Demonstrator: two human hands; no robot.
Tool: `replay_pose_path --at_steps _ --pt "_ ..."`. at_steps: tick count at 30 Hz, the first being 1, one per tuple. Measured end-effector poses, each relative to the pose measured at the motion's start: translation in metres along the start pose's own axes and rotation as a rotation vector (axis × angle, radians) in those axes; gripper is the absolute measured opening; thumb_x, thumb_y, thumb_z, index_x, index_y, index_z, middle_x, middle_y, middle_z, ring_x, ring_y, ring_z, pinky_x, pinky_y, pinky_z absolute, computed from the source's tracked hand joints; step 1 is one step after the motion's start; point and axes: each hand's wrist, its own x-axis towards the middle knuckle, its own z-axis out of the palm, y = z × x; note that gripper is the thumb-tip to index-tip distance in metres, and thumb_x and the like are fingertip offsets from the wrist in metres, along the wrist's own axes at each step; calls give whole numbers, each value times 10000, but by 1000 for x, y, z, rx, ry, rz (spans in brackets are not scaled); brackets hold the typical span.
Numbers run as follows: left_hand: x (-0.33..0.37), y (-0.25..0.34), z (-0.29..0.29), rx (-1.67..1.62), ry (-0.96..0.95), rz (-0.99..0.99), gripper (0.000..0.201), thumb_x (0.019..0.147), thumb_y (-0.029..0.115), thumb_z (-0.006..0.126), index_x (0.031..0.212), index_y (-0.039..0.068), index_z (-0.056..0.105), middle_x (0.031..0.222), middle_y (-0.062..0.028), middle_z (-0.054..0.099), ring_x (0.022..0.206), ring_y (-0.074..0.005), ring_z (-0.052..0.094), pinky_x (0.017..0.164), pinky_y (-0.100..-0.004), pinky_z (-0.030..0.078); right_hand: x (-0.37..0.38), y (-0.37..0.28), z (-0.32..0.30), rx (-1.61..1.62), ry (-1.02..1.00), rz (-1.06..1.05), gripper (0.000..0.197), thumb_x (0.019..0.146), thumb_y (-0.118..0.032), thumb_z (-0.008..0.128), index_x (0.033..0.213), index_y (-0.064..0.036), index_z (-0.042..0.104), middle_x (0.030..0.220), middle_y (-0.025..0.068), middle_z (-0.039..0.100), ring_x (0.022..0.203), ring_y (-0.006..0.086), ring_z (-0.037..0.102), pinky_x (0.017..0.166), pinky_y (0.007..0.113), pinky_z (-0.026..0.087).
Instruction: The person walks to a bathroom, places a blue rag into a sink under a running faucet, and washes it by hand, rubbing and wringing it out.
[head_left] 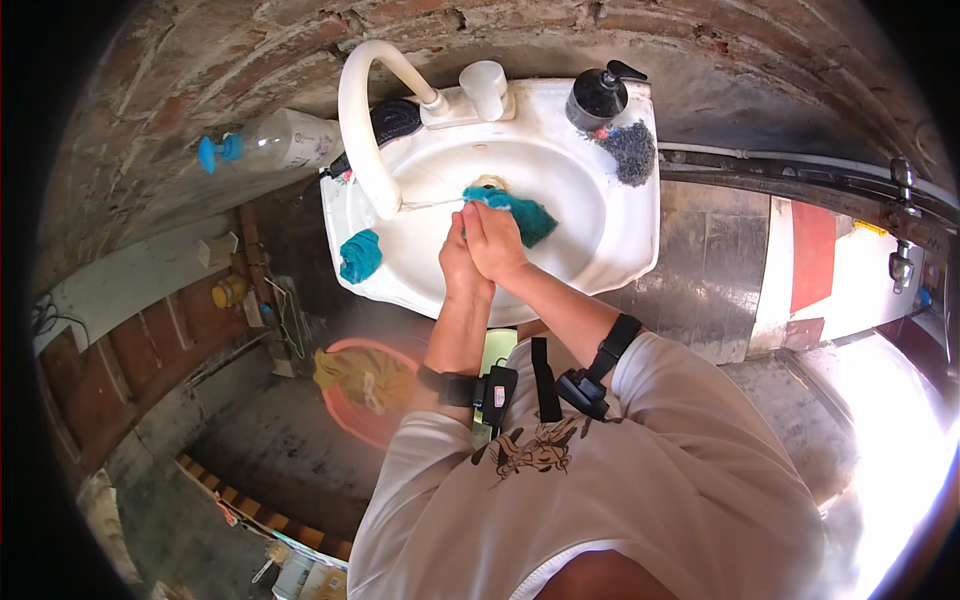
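sink [634, 235]: glossy ceramic; cloth [533, 218]: matt fabric; faucet [357, 125]: smooth plastic; wall [250, 65]: rough brick

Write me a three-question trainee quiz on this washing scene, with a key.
1. Where does the black pump bottle stand?
A: on the floor
B: on the sink, back right corner
C: under the faucet's spout

2. True or false: the left hand and right hand are spread wide apart.

3. On which side of the sink, the person's left or right, is the bunched teal cloth on the rim?

Key: 1. B; 2. False, they are together over the bowl; 3. Left.
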Motion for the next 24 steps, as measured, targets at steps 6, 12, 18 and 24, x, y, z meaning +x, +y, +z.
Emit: replay_pose_path --at_steps 6,12,18,24 --pt "-8 -3 0 -47 -8 -4 292 904 297 330 1016 81 491 957 -40 539 887 -174 512 792 -284 412 -2 3 1 -60 -107 91 332 843 -295 349 777 -30 539 724 208 561 705 358 542 651 424 423" --pt "-11 9 -44 -115 -170 84 282 882 205 412 1122 56 403 1063 -73 494 977 -193 479 886 -329 364 -28 21 -7 295 -281 45 380 787 -257 521 1087 -26 485 1049 169 512 973 263 507 833 334 387" --pt "-31 38 -31 -16 -33 153 272 893 172 403 1151 94 367 1086 -81 475 979 -195 490 767 -377 470 -3 9 -46 863 -436 426 326 796 -114 528 1096 -1 467 973 126 528 824 205 554 643 303 471" --pt "-21 68 -49 -125 60 212 289 877 248 443 1087 51 430 1026 -72 489 906 -178 511 762 -348 488 30 31 -78 1130 -492 384 155 844 -157 456 931 -31 480 803 57 535 706 154 531 585 239 415"
